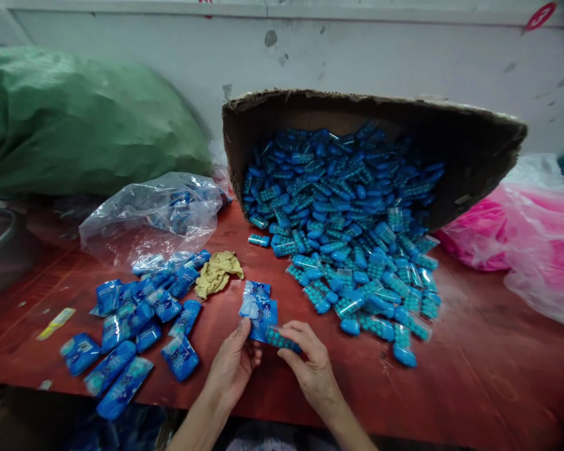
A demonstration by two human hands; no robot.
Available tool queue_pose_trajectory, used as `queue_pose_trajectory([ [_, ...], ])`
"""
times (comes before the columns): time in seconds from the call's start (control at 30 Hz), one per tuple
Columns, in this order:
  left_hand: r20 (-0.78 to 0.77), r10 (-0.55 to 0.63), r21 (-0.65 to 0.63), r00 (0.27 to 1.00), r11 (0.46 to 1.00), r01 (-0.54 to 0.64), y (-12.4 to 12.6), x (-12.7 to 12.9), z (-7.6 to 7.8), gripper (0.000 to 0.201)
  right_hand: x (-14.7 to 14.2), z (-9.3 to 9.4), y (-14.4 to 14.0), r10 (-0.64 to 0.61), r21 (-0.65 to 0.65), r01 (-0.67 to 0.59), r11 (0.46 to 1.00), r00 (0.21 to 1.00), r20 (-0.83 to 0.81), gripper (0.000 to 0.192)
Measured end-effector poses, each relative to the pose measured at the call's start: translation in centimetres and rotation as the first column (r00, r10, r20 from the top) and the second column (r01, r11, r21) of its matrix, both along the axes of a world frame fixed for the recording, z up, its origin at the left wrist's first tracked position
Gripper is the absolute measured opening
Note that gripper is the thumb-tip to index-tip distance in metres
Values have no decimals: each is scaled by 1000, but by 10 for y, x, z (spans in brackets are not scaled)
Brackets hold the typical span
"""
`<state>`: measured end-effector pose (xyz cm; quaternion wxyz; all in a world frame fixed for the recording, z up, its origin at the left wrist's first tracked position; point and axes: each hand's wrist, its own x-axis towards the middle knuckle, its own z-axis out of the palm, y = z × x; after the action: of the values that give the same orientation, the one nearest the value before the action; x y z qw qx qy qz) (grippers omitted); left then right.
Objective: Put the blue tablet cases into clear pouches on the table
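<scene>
Near the front edge of the red-painted table (489, 369), I had a small clear plastic pack filled with teal balls (281, 339) in the right hand (313, 362). Its long axis ran left to right, dipping slightly toward the right; the left end pointed at the flat, glossy blue printed packaging (262, 313) and overlapped its lower right corner. The right end lay hidden among my fingers. That packaging stretched away from me, toward the far side of the table; whether it was one piece or several, I could not tell.

My right hand came in obliquely from the lower right, back upward, pinching the pack between thumb and forefinger. The left hand (235, 362) reached up from the lower left, its thumb pressing the packaging's near left corner, its other fingers curled beneath. Well beyond the right hand, similar packs (338, 213) spilled from a tipped brown cardboard box (479, 163).
</scene>
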<state>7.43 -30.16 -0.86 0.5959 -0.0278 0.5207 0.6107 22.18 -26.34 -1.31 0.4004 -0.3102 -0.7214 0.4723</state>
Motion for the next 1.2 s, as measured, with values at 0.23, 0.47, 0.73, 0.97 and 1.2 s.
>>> queue_pose_trajectory([
  [0.23,-257,-7,113,966,993,37,-2,0,1,25,-5,-1,-3,-29,-79,28,996,1000,-8,28],
  [0.47,-94,-6,87,996,996,14,1,12,-1,27,-22,-7,-22,-213,-306,220,926,975,55,24],
  [0.73,-55,-106,25,993,994,107,-7,4,1,26,-5,-1,-9,91,-541,-140,830,989,-116,33],
  [0.97,-43,-102,72,994,992,105,-5,4,13,18,-12,-1,-21,-80,-216,80,973,997,8,29],
  [1.2,122,-394,218,911,906,363,-7,-11,9,19,-7,1,-2,129,-391,-188,901,977,-173,68],
])
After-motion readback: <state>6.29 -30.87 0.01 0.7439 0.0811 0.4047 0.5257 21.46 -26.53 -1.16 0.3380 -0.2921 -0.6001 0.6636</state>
